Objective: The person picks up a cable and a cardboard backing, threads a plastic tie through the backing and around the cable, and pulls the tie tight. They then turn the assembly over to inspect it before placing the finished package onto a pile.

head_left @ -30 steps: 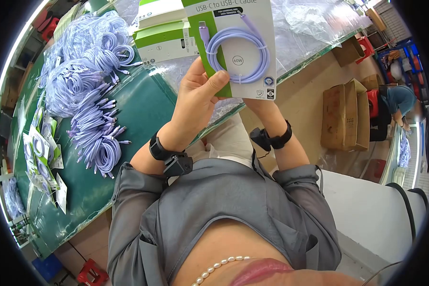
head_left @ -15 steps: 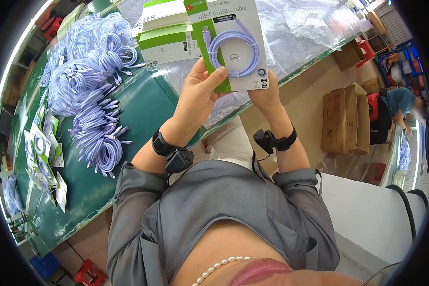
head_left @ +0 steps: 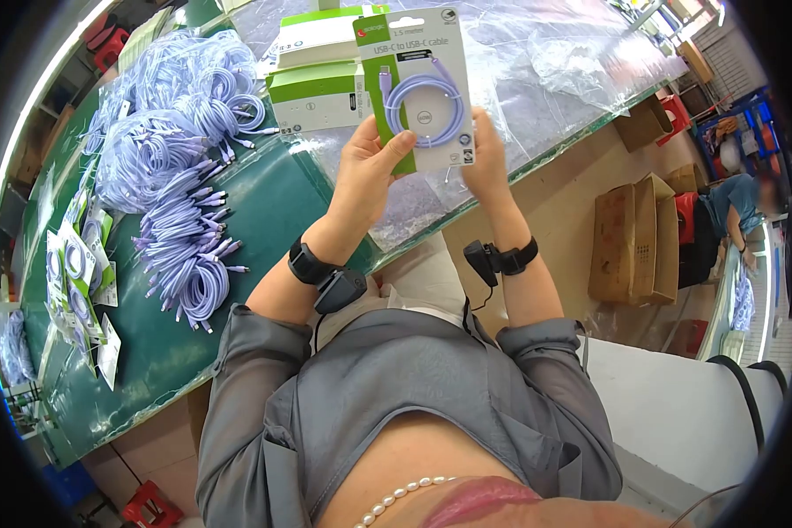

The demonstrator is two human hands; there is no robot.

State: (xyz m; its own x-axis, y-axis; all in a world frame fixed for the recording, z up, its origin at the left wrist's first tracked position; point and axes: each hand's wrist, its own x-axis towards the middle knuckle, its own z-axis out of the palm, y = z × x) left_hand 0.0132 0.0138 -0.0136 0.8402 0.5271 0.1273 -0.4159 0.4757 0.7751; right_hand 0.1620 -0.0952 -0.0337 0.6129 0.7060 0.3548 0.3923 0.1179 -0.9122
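My left hand (head_left: pixel 370 167) is closed on the left side of a USB-C cable pack (head_left: pixel 427 141), its thumb across the front. The pack is a green and white card holding a coiled lilac cable (head_left: pixel 394 113) under a clear cover, held upright with its printed front towards me. At the pack's right edge is my right hand (head_left: pixel 486 158); its fingers are smeared by motion and partly behind the card. Behind the pack, green and white boxes (head_left: pixel 317 92) stand on the table.
Bundles of lilac cables (head_left: pixel 189 224), some in clear bags (head_left: pixel 172 79), cover the green table (head_left: pixel 277 198) on the left. More packed cables (head_left: pixel 77 273) lie beyond them. Clear plastic sheeting (head_left: pixel 563 53) lies at right. Cardboard boxes (head_left: pixel 629 242) and another person (head_left: pixel 730 211) are farther right.
The pack has shifted slightly lower and turned a little. My right hand has moved left, from behind the card's lower right corner to higher along its right edge.
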